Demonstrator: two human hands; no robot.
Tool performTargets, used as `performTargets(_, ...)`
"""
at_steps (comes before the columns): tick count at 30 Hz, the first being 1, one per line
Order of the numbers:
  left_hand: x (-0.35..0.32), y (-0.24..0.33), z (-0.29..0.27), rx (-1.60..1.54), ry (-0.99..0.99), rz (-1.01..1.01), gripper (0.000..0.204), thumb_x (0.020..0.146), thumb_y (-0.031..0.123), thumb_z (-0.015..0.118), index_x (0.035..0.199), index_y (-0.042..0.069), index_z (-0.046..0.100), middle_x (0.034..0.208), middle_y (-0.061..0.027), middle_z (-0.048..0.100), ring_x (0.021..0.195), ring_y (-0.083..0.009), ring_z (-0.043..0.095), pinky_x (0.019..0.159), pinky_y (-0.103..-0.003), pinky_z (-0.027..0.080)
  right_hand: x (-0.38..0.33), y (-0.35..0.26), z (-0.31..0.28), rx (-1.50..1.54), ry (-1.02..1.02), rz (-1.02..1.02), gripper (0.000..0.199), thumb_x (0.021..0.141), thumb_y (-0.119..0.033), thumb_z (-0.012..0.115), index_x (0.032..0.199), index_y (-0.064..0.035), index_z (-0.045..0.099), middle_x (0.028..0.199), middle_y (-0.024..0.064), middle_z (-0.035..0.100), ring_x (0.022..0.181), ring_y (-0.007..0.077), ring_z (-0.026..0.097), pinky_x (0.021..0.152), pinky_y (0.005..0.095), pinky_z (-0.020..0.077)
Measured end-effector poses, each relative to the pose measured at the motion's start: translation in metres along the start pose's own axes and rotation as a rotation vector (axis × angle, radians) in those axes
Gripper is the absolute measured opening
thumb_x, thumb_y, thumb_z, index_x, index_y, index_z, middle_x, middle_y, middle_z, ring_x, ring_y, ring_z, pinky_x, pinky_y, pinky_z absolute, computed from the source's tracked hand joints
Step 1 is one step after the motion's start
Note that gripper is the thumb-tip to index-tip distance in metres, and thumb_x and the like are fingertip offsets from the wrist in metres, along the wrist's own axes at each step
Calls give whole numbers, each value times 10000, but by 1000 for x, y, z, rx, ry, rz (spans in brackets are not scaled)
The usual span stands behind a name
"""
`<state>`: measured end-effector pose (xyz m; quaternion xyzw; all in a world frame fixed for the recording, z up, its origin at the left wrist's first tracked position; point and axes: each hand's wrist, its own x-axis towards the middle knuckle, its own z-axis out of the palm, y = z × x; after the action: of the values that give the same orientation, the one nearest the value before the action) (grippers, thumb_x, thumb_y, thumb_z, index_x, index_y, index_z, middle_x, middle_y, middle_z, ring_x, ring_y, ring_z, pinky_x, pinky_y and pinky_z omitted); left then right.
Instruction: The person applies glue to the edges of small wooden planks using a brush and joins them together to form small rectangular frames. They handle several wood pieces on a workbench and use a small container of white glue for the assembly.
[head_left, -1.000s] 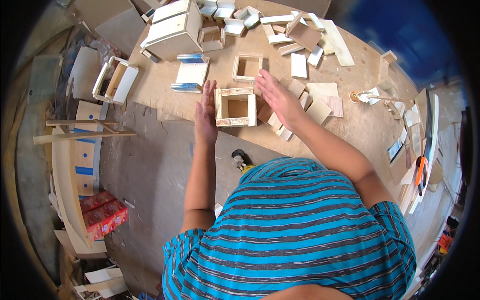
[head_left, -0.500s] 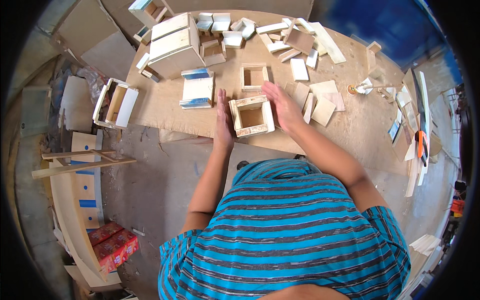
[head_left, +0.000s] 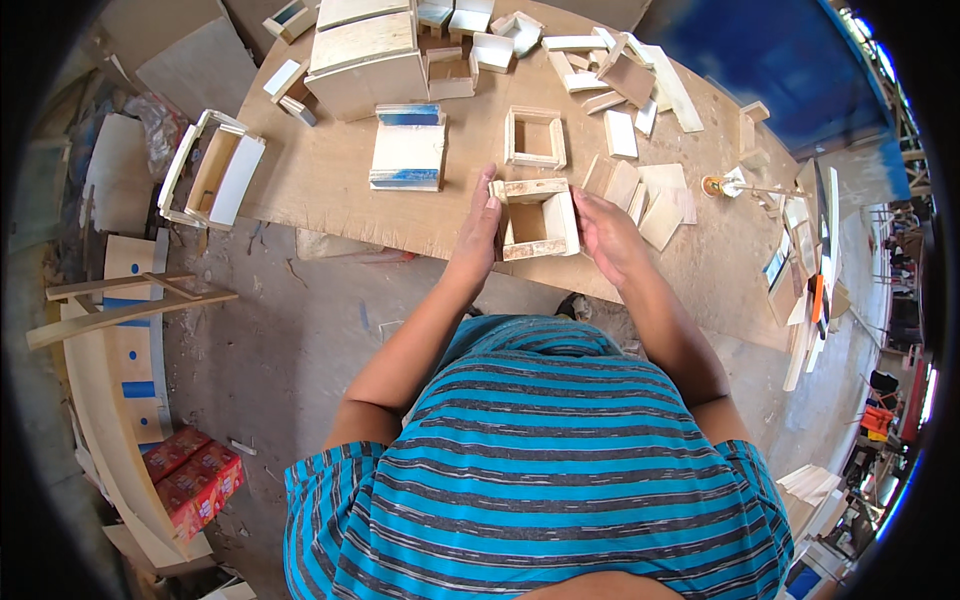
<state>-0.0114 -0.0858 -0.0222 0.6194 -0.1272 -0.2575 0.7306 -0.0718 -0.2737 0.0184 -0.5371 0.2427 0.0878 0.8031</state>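
Pale, scuffed wood is what I'm holding here: a small open box [head_left: 533, 222] that's sitting just above the middle of the frame, by the front edge of the plywood table [head_left: 320, 175]. My left hand [head_left: 478, 228] is lying along its left side and my right hand [head_left: 612, 238] is pressing the right side, so I'm basically sandwiching it, fingers pretty straight. Can't tell if it's resting on the tabletop or hovering a touch. Just above it a square wooden frame [head_left: 537, 160] is lying there, and a white piece with blue ends [head_left: 408, 150] is sitting up and to the left. Some thin boards [head_left: 660, 220] are lying right of centre, and a big wooden cabinet [head_left: 365, 85] is standing toward the upper left.
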Motion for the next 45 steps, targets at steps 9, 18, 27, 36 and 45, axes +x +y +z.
performTargets(9,10,-20,-8,27,9,190,585,1028,286,385,1524,29,213,1560,-167,258,1457,-279,209,1170,-345,170,18,26,-3,-220,189,-217,603,980,-299,527,1448,43,361,1232,88,615,1094,181,587,978,314,420)
performTargets(18,37,55,-14,792,-175,530,517,810,222,682,1281,39,575,1255,-206,599,1074,-374,602,932,-398,472,-24,-28,18,-1401,270,-249,456,852,-440,625,940,4,688,739,186,675,720,335,662,652,431,492)
performTargets(27,69,53,5,1059,-410,365,436,783,222,696,1200,100,656,968,-206,680,858,-385,649,752,-422,517,-10,-9,37,-1555,461,-252,374,812,-356,616,774,5,708,771,220,678,758,381,679,718,466,548)
performTargets(36,70,37,6,1160,-337,428,369,812,188,662,1179,156,673,854,-187,675,770,-385,641,676,-456,513,-10,1,39,-1471,502,-341,335,823,-289,604,750,27,690,767,234,672,730,385,672,702,467,544)
performTargets(45,67,37,0,903,-308,514,450,821,217,654,1244,68,622,1120,-206,652,1030,-363,630,880,-392,502,-15,-7,34,-1409,420,-247,462,862,-426,603,844,28,689,823,236,675,812,370,671,762,445,535)
